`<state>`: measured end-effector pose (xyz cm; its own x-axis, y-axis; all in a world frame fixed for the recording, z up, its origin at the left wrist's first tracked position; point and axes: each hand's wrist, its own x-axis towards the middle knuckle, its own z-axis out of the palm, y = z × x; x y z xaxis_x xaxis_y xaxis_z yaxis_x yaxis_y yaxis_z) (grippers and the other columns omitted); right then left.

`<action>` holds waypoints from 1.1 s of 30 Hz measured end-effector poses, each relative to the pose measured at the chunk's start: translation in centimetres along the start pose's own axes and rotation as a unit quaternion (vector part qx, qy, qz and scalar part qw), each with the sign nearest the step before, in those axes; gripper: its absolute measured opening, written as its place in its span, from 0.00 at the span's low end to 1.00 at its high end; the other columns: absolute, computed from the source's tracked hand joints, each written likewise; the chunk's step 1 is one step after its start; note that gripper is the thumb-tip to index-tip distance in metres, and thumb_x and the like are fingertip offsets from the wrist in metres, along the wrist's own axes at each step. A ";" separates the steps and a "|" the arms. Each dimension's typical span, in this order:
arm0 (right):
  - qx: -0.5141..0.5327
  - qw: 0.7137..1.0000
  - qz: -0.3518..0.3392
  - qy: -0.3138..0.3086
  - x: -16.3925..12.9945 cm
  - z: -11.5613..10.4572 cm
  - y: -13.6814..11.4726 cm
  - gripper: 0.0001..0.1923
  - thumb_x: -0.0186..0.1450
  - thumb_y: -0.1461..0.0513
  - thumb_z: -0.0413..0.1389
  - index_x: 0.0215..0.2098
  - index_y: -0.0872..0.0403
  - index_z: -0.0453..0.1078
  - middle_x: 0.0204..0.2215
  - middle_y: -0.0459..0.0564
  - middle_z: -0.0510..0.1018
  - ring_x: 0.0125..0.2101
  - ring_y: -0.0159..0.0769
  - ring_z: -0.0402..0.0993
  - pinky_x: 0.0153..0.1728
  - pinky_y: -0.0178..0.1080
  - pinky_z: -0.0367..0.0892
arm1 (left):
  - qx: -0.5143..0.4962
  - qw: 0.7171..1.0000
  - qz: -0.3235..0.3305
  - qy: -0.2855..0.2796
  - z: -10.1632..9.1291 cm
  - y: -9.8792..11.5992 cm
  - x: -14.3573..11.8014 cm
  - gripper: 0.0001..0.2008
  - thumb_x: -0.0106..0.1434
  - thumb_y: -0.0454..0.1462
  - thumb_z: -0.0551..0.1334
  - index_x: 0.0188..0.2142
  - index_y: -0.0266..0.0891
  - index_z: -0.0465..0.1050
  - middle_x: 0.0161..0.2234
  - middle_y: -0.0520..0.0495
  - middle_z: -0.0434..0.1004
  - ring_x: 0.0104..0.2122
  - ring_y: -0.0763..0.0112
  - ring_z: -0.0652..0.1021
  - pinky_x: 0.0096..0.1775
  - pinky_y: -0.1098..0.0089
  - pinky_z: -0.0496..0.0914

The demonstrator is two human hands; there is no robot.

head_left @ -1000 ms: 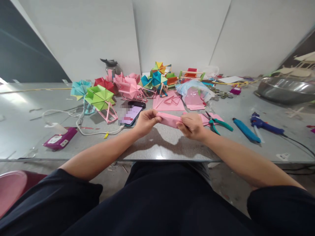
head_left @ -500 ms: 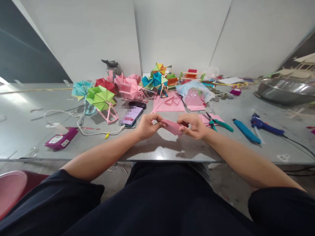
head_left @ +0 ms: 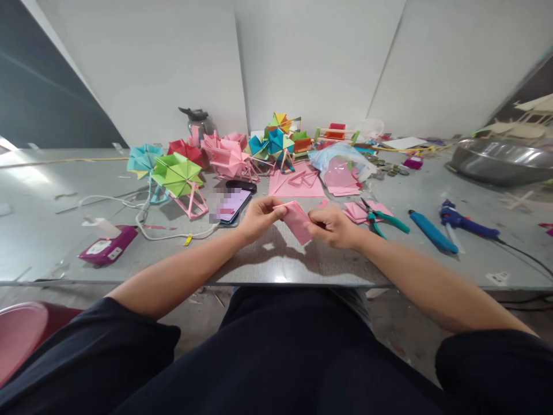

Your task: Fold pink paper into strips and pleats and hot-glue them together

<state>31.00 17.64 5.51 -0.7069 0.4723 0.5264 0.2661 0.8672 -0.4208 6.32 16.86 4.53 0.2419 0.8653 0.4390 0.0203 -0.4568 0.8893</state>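
Observation:
Between my two hands is a piece of folded pink paper [head_left: 297, 223], held tilted above the table near its front edge. My left hand [head_left: 261, 217] pinches its upper left corner between thumb and fingers. On the other side, my right hand [head_left: 332, 226] is closed on its right edge, fingers curled and thumb along the paper. More pink paper pieces [head_left: 355, 212] lie just beyond my right hand, partly under green-handled pliers [head_left: 384, 219]. Pink sheets with a triangular pink frame [head_left: 302, 180] on them lie farther back. A phone [head_left: 235, 204] rests beyond my left hand.
Folded paper wheels on stick frames, among them a green one [head_left: 178, 173], stand at the back left. A purple power strip [head_left: 108, 245] with a white cable sits left. To the right lie a blue tool [head_left: 433, 231], a glue gun [head_left: 469, 222] and a metal basin [head_left: 503, 161].
The pink paper has turned from a nearly edge-on pleated view to show a broad face. My right hand has shifted slightly and its fingers have curled in more.

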 end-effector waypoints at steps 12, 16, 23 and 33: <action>0.253 0.944 0.139 -0.159 0.4 1.2 -0.7 0.34 0.69 0.33 0.57 0.24 0.52 0.63 0.21 0.40 0.59 0.23 0.28 0.52 0.25 0.35 0.51 | -0.012 0.998 -0.019 -0.065 -0.1 0.3 -0.7 0.31 0.57 0.62 0.76 0.24 0.36 0.75 0.22 0.53 0.68 0.25 0.74 0.67 0.29 0.70 0.63; 0.266 0.937 0.170 -0.151 0.4 1.7 -1.2 0.36 0.69 0.34 0.56 0.21 0.50 0.56 0.19 0.39 0.52 0.21 0.27 0.47 0.22 0.35 0.47 | -0.006 0.996 -0.035 -0.083 0.0 0.1 -0.7 0.31 0.57 0.62 0.75 0.23 0.37 0.74 0.22 0.53 0.67 0.25 0.74 0.66 0.29 0.70 0.62; 0.274 0.937 0.166 -0.138 0.2 1.5 -1.4 0.34 0.71 0.36 0.56 0.21 0.50 0.56 0.18 0.39 0.54 0.21 0.27 0.49 0.23 0.35 0.48 | 0.007 0.996 -0.008 -0.088 0.3 0.2 -0.7 0.33 0.63 0.64 0.69 0.22 0.39 0.70 0.21 0.54 0.62 0.25 0.73 0.65 0.30 0.69 0.62; 0.285 0.933 0.153 -0.159 0.3 2.1 -0.7 0.38 0.69 0.31 0.55 0.22 0.51 0.60 0.19 0.39 0.57 0.22 0.27 0.51 0.23 0.36 0.49 | -0.005 0.995 -0.028 -0.093 -0.1 0.3 -0.7 0.30 0.60 0.60 0.73 0.22 0.38 0.73 0.20 0.52 0.66 0.24 0.73 0.67 0.29 0.68 0.62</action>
<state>29.25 16.88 4.43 -0.8379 0.5346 0.1105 0.1589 0.4325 -0.8875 6.07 16.12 4.47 0.4155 0.8359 0.3586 0.0293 -0.4063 0.9133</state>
